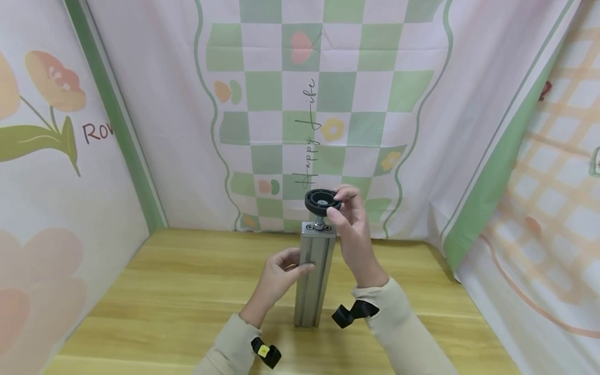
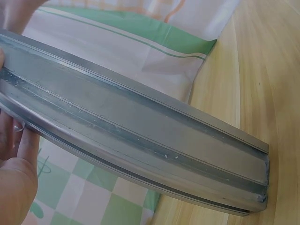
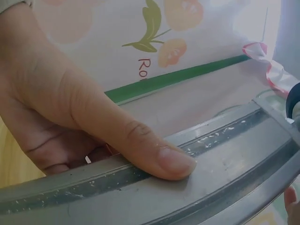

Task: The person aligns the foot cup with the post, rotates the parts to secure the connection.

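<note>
An aluminium extrusion post (image 1: 314, 281) stands upright on the wooden table, its grooved sides running lengthwise. On its top end plate sits a black round levelling foot (image 1: 311, 205), hollow face up, on a metal stem. My right hand (image 1: 357, 239) pinches the right side of the foot's rim between thumb and fingers. Lower down, my left hand (image 1: 278, 278) grips the post near mid-height. In the right wrist view, the left thumb (image 3: 176, 164) lies across the extrusion post (image 3: 225, 173). The left wrist view shows the post's lower end (image 2: 255, 180) against the table.
The wooden table (image 1: 187, 291) reaches back to a hanging checked cloth (image 1: 300, 94). Printed cloths hang on the left (image 1: 42, 198) and right (image 1: 544, 234) too. A black strap (image 1: 267, 352) is on the left wrist, another black strap (image 1: 354, 312) on the right.
</note>
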